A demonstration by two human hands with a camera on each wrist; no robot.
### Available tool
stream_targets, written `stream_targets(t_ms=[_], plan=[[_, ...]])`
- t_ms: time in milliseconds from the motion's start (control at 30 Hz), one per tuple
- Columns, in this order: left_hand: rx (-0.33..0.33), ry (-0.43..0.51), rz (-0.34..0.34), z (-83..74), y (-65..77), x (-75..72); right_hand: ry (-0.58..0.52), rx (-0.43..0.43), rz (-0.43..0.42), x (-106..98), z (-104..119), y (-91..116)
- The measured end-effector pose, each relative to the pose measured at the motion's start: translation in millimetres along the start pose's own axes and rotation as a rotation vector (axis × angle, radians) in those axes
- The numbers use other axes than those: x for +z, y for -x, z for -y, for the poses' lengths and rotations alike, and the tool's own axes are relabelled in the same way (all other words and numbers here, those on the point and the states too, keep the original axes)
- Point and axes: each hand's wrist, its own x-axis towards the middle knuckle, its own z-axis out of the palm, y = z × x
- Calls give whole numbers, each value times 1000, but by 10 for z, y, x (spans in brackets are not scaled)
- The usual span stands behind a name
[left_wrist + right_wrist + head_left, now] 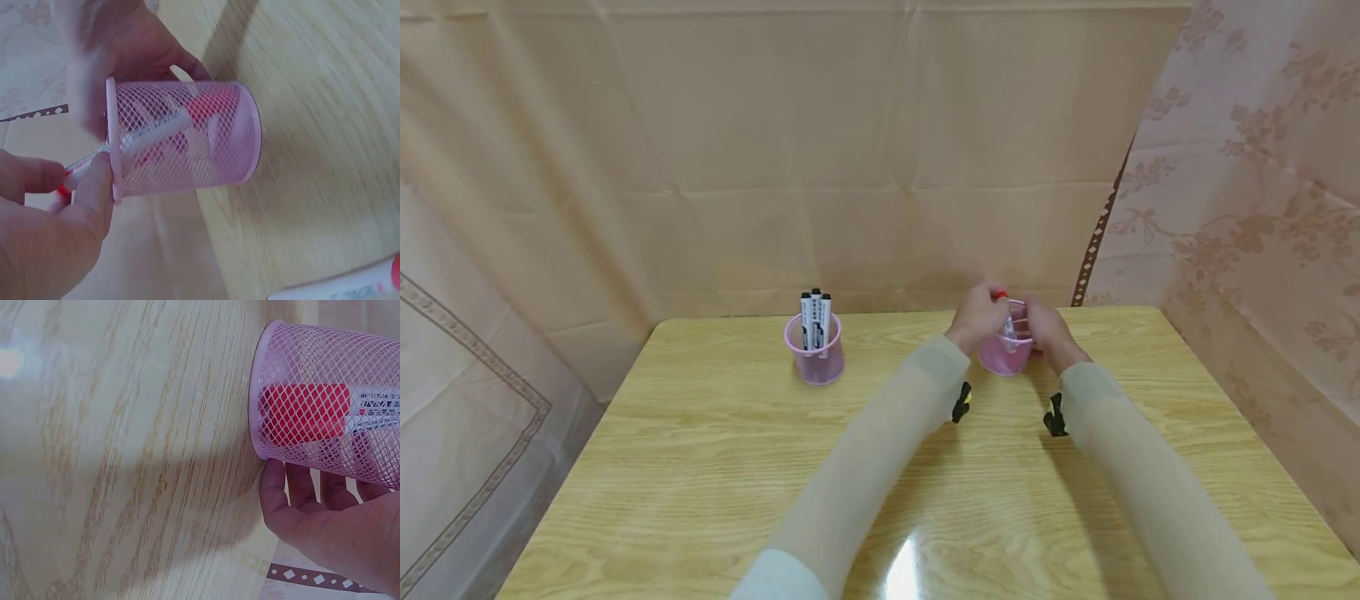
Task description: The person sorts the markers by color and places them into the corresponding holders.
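On the right of the table, a pink mesh pen cup [1004,358] stands between both hands. My left hand [981,315] pinches a white whiteboard marker [81,165] by its red upper end at the rim, its barrel slanting down into the cup. My right hand [1051,332] holds the cup by its far right side, fingers curled against the mesh in the right wrist view. Through the mesh there, red caps [306,412] show near the bottom, with white barrels [378,400] above them. Another white marker with a red end [350,284] enters the left wrist view's lower corner.
A second pink mesh cup [822,367] stands to the left, holding several white markers with black ends [816,321]. Both cups are near the back edge of the wooden table [700,467]. A beige curtain [775,167] hangs behind it, a floral cloth [1262,208] at right.
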Motion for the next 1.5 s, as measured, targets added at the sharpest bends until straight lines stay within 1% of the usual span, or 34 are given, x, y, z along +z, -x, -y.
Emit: stream_targets(t_ms=[100, 167, 333, 567, 800, 1033, 1233, 1367, 1500], plan=[[4, -5, -34, -6, 8, 20, -14, 7, -3, -1, -2, 1], [7, -7, -45, -6, 11, 36, -35, 9, -9, 4, -4, -6], [10, -4, -50, -7, 12, 53, -46, 8, -26, 0, -3, -15], [24, -31, -68, -10, 7, 53, -16, 4, -22, -5, 6, -16], [79, -140, -87, -18, -9, 44, -7, 3, -21, 1, 19, -3], [163, -272, -69, 21, -27, -6, -10, -5, -7, -1, 26, -7], [178, -377, -71, 80, -44, -57, -5, -11, -1, -12, 10, -10], [180, -399, -95, 133, -50, -85, 2, -12, 21, -9, 0, -8], [154, -351, -108, 176, -49, -86, 13, -20, 30, -5, 2, 3]])
